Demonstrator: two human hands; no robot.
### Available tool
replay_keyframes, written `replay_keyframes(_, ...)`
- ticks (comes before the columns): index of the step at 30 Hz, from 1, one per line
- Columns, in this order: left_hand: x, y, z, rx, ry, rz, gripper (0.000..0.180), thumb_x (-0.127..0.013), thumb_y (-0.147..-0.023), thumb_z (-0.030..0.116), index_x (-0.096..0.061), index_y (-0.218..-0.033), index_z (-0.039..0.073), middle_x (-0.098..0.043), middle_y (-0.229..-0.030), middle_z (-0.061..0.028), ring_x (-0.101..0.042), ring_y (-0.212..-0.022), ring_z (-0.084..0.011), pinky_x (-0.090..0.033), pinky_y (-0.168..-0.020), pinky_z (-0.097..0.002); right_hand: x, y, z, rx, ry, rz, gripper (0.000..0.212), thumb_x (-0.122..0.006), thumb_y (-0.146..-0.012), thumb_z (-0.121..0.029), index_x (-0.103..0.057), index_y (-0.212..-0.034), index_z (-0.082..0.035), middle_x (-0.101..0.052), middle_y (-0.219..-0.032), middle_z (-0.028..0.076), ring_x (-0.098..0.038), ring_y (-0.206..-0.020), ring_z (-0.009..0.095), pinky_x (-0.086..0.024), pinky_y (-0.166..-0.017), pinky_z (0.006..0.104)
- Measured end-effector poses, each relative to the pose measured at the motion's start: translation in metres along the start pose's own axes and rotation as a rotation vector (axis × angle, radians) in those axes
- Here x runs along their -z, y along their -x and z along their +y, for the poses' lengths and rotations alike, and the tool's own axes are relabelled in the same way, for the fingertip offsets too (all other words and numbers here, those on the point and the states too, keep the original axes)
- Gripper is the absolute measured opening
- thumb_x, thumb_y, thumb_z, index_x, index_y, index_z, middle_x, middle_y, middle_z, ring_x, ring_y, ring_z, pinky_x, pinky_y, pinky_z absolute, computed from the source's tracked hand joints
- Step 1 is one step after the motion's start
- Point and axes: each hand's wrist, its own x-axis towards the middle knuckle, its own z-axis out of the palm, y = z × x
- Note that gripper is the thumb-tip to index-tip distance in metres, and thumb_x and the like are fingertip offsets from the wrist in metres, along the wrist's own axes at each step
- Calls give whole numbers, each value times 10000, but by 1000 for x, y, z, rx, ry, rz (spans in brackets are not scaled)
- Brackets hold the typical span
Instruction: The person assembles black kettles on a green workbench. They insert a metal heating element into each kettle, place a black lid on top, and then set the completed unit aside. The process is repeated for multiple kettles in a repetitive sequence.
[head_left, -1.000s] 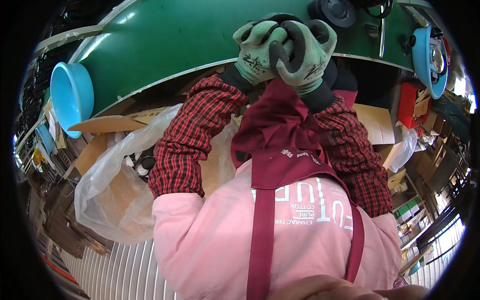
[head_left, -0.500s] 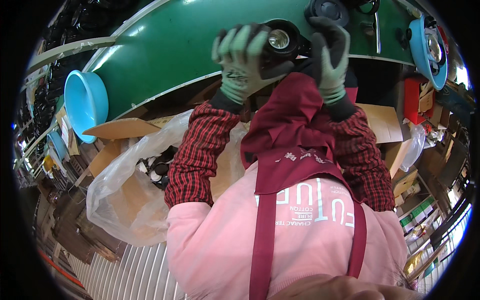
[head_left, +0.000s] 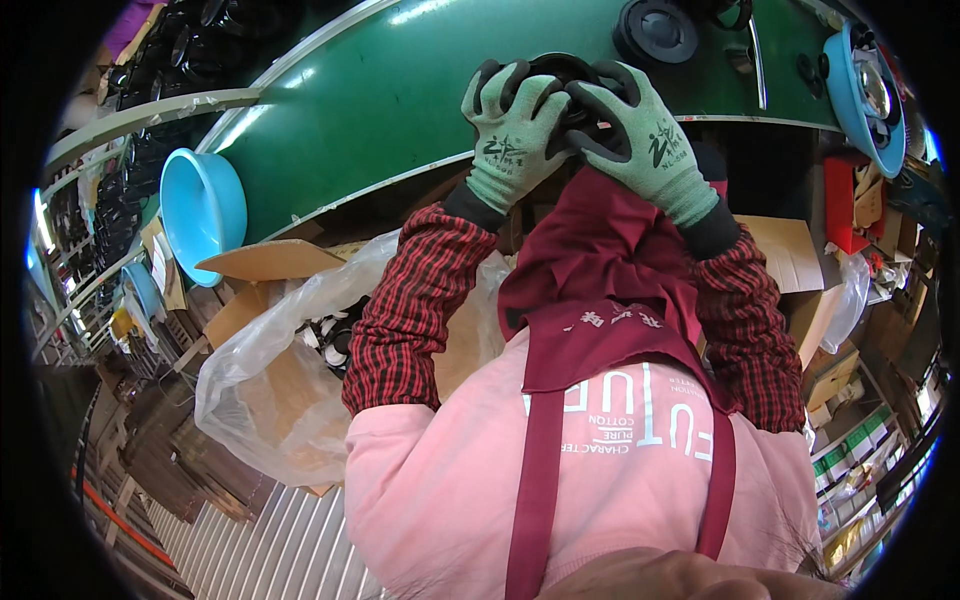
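Both gloved hands gripping a round black part over the green conveyor.

L hand (head_left: pixel 512 135) & R hand (head_left: pixel 640 140), in green gloves w/ black fingertips, are closing round the round black part (head_left: pixel 562 70), fingers overlapping on it, right above the green belt (head_left: pixel 400 90). Another black disc (head_left: pixel 656 32) is lying on the belt just to the R; blue bowl (head_left: pixel 200 212) is sitting well off to the L, by a bag-lined cardboard box (head_left: pixel 270 390).

A round black part (head_left: pixel 560 75) is mostly covered by the left hand (head_left: pixel 512 140) and right hand (head_left: pixel 640 135). Small dark pieces inside the clear plastic bag (head_left: pixel 270 390) are too blurred to identify.
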Motion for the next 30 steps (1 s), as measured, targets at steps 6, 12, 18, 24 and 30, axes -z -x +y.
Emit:
replay_keyframes(6, 16, -4, -28, -88, 30, -71, 678, -917, -698, 439, -694, -1297, 216, -594, -1418, -17, -448, -1438, -324, -281, -1213, -568, -15, 1, 0, -19, 103, -77, 859, -838, -824, -191, -444, -1585, -256, -455, -1475, 207, -575, -1302, 426, -540, -1078, 468)
replay_keyframes(12, 28, 39, -19, 338, 97, 166, 890, -897, -743, 544, -549, -1480, 187, -513, -1426, -88, -459, -1357, -321, -327, -1133, -544, -26, -1, -4, -79, 47, -32, 931, -866, -796, -141, -423, -1597, -306, -474, -1394, 176, -639, -1206, 399, -596, -981, 463)
replay_keyframes(18, 26, 104, -5, 466, 180, -14, 626, -858, -818, 377, -632, -1361, 163, -576, -1374, -116, -542, -1274, -354, -408, -1030, -516, -6, -24, -33, -209, 282, -271, 887, -849, -847, -155, -421, -1600, -349, -507, -1363, 178, -704, -1107, 388, -617, -929, 472)
replay_keyframes(24, 10, 134, 22, 507, 297, -95, 474, -832, -853, 295, -691, -1290, 176, -648, -1301, -72, -614, -1188, -327, -462, -986, -483, -12, -20, -15, -119, 365, -262, 809, -829, -874, -151, -455, -1563, -350, -513, -1378, 190, -720, -1092, 390, -628, -900, 468)
replay_keyframes(30, 1, 158, 37, 579, 378, -110, 507, -832, -845, 295, -663, -1302, 153, -639, -1317, -90, -591, -1233, -344, -447, -1017, -502, -19, -17, -24, -84, 414, -206, 860, -849, -853, -173, -413, -1586, -285, -541, -1358, 203, -720, -1076, 379, -629, -888, 448)
